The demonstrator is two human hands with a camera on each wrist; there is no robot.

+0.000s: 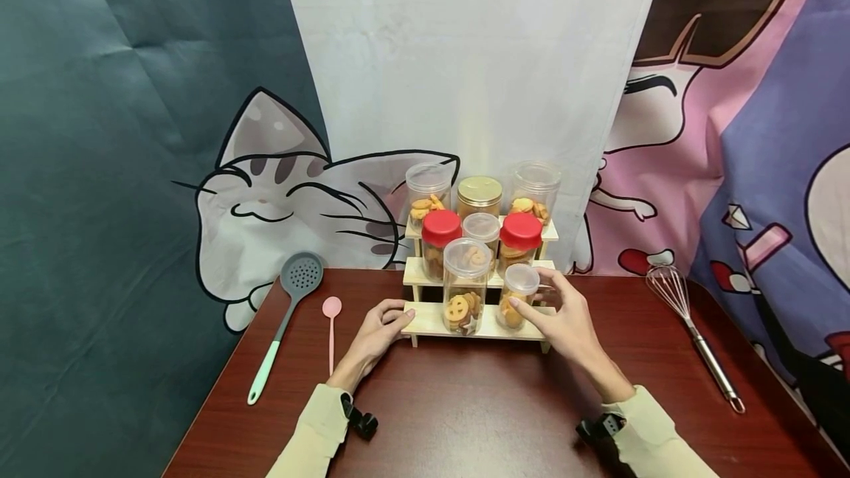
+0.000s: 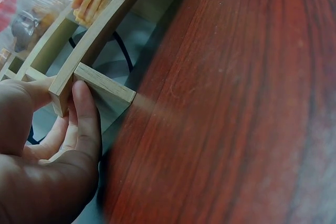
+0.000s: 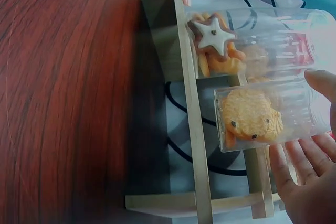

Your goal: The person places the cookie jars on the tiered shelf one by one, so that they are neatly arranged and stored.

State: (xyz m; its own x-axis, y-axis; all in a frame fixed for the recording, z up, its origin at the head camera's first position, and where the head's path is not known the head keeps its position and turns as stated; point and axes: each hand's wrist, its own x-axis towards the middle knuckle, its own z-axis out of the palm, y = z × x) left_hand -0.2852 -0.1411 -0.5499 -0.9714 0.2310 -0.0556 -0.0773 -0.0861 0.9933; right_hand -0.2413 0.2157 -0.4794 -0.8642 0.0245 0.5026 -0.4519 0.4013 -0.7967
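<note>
My left hand (image 1: pixel 380 327) pinches the left end of the lowest step of a pale wooden tiered rack (image 1: pixel 428 319), thumb above and fingers below, as the left wrist view also shows. With my right hand (image 1: pixel 567 316) I hold a small clear jar (image 1: pixel 518 297) of cookies, thumb on one side and fingers on the other. A narrow gap shows between its base and the lowest step in the right wrist view. Left of it, a taller clear jar (image 1: pixel 465 286) stands on that step, with a star-shaped cookie (image 3: pixel 214 35) near its bottom.
Behind, two red-lidded jars (image 1: pixel 441 229) flank a clear-lidded jar (image 1: pixel 481 229) on the middle step. A gold-lidded jar (image 1: pixel 479 194) stands between two clear jars (image 1: pixel 535 183) on top. A slotted turner (image 1: pixel 302 275) and pink spoon (image 1: pixel 332 308) lie left; a whisk (image 1: pixel 690 323) lies right.
</note>
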